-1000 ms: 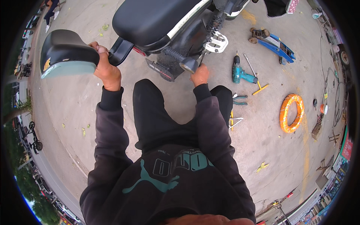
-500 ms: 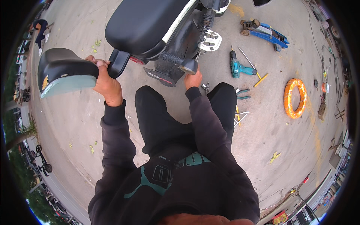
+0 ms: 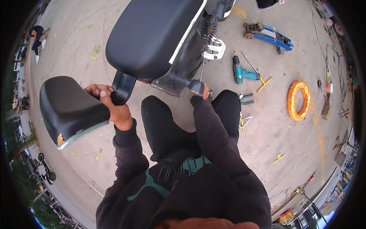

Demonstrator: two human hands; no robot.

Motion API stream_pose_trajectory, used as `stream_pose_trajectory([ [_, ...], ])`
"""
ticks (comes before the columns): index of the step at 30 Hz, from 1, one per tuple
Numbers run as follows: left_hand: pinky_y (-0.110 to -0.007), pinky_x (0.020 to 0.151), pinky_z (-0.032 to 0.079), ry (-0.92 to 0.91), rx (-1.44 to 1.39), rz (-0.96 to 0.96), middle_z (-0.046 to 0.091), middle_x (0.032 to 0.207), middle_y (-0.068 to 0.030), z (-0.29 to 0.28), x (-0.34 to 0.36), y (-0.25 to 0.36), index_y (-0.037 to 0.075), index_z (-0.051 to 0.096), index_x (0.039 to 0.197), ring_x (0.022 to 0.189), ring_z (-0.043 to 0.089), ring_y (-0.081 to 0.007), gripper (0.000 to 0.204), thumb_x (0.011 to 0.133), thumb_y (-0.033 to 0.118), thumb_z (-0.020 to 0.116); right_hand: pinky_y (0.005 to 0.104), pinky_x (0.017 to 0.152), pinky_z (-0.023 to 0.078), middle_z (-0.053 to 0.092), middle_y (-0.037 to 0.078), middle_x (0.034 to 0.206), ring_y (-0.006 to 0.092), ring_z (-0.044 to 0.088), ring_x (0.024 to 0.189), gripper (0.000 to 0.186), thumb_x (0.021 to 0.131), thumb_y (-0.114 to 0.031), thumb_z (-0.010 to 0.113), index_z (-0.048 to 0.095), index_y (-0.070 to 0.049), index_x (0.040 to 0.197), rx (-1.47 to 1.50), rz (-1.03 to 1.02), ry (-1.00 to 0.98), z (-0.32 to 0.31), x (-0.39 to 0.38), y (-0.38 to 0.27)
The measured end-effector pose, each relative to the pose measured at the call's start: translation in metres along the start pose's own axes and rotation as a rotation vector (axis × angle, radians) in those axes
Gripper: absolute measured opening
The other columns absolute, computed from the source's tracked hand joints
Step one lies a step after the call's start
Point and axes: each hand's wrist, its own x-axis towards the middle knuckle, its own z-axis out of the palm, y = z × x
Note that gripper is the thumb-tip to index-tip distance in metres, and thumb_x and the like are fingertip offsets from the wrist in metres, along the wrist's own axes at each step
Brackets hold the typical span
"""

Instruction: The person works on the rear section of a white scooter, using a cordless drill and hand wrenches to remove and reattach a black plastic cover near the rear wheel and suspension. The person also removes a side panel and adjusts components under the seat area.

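My left hand [image 3: 118,110] grips the backrest [image 3: 66,107], a black padded piece with a worn light edge, by its black bracket [image 3: 124,87] beside the scooter seat [image 3: 148,36]. My right hand [image 3: 204,92] is low at the rear of the scooter, mostly hidden behind an unattached-looking shock absorber [image 3: 179,79] and its cylindrical end. A thin metal rod [image 3: 201,70] rises from that hand toward a white footrest [image 3: 215,49]; what exactly the fingers hold is unclear.
On the pavement at right lie a teal drill [image 3: 240,72], a yellow-handled wrench [image 3: 265,84], pliers [image 3: 246,98], an orange-wrapped tyre [image 3: 293,100], a blue floor jack [image 3: 272,37] and cables [image 3: 343,76]. A person [image 3: 36,40] is bent over at far left.
The backrest and my left hand have moved down and slightly right, and the backrest has turned to show its top. My right hand has sunk further out of sight behind the shock absorber.
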Motion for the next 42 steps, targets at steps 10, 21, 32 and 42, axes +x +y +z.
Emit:
stream_pose_trajectory([
  [10,-0.030,0.072,0.043,-0.005,0.004,0.016,0.039,0.089,-0.0074,0.013,0.003,0.003,0.001,0.045,0.110,0.074,0.046,-0.0164,0.032,0.079,-0.003,0.048,0.0541,0.077,0.055,0.071,0.025,0.087,0.0457,0.069,0.083,0.045,0.090,-0.044,0.055,0.076,-0.005,0.087,-0.050,0.101,0.104,0.014,0.016,0.004],
  [21,-0.031,0.070,0.040,-0.102,-0.245,0.008,0.042,0.089,-0.0034,0.000,0.007,-0.001,0.007,0.049,0.106,0.073,0.043,-0.0156,0.026,0.081,0.012,0.052,0.0406,0.082,0.039,0.070,0.003,0.099,0.0255,0.056,0.099,0.023,0.074,-0.019,0.072,0.072,-0.014,0.096,-0.290,-0.788,0.346,0.008,0.180,0.028],
  [32,-0.031,0.072,0.039,-0.085,-0.275,-0.015,0.047,0.090,-0.0027,-0.002,0.005,-0.005,0.009,0.053,0.113,0.073,0.045,-0.0144,0.031,0.083,0.004,0.050,0.0444,0.084,0.044,0.069,0.006,0.096,0.0231,0.060,0.100,0.025,0.097,-0.027,0.053,0.071,-0.010,0.093,-0.938,-0.720,0.489,-0.122,0.237,0.014],
  [42,-0.032,0.067,0.044,0.035,-0.004,0.123,0.046,0.085,-0.0058,0.015,0.001,-0.005,0.005,0.046,0.104,0.068,0.046,-0.0141,0.021,0.084,0.005,0.050,0.0283,0.039,0.039,0.054,0.003,0.061,0.0143,0.052,0.042,0.032,0.102,-0.025,0.051,0.063,0.004,0.094,0.221,-0.199,-0.919,-0.209,0.062,0.008],
])
